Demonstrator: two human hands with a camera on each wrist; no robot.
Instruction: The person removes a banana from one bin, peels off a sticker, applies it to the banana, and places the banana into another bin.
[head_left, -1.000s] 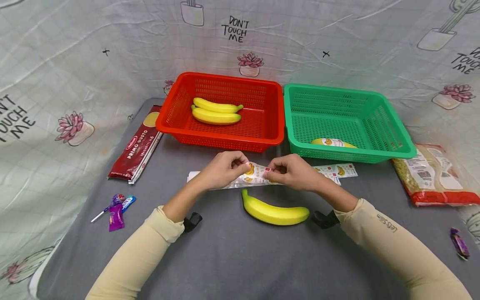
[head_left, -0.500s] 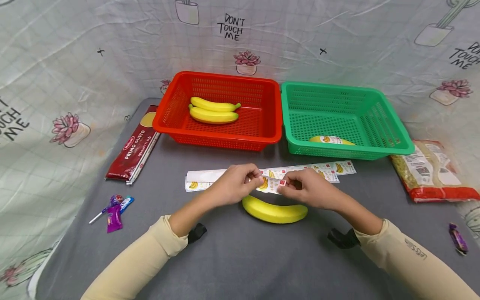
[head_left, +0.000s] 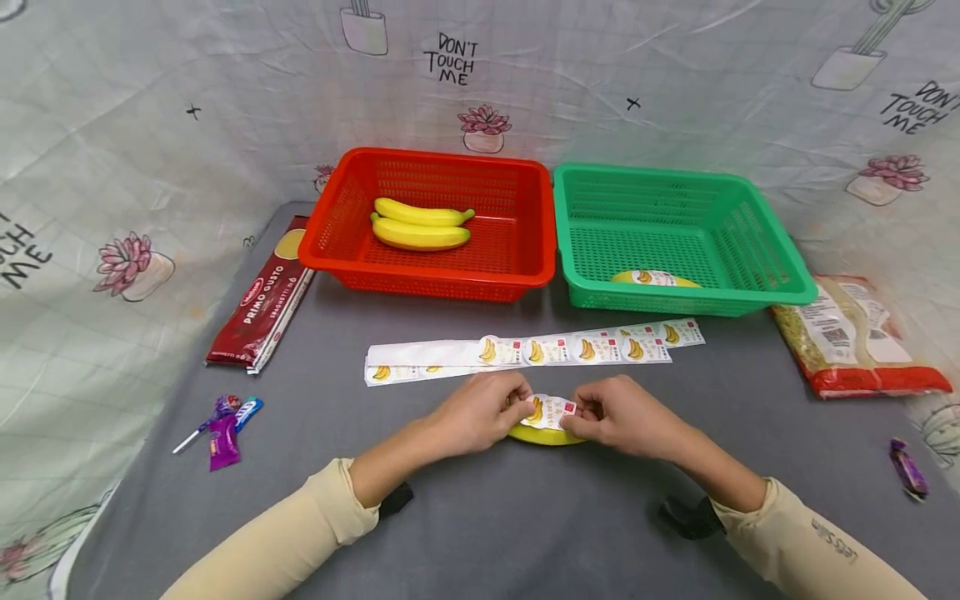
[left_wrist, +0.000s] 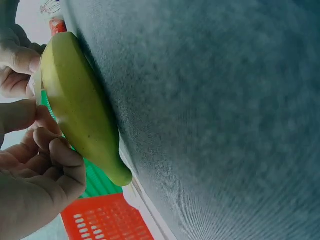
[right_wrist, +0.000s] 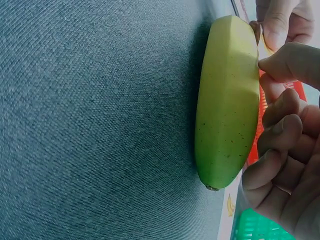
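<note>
Both hands pinch one sticker over a banana on the counter.
Left hand (head_left: 480, 414) and right hand (head_left: 618, 414) each pinch an end of a banana sticker (head_left: 550, 411), holding it on top of the banana (head_left: 543, 435), which lies on the grey counter (head_left: 525, 517). Just behind the banana lies a sticker strip (head_left: 525, 352); farther behind stand a red basket (head_left: 517, 275) with two bananas (head_left: 418, 227) and a green basket (head_left: 780, 287).
</note>
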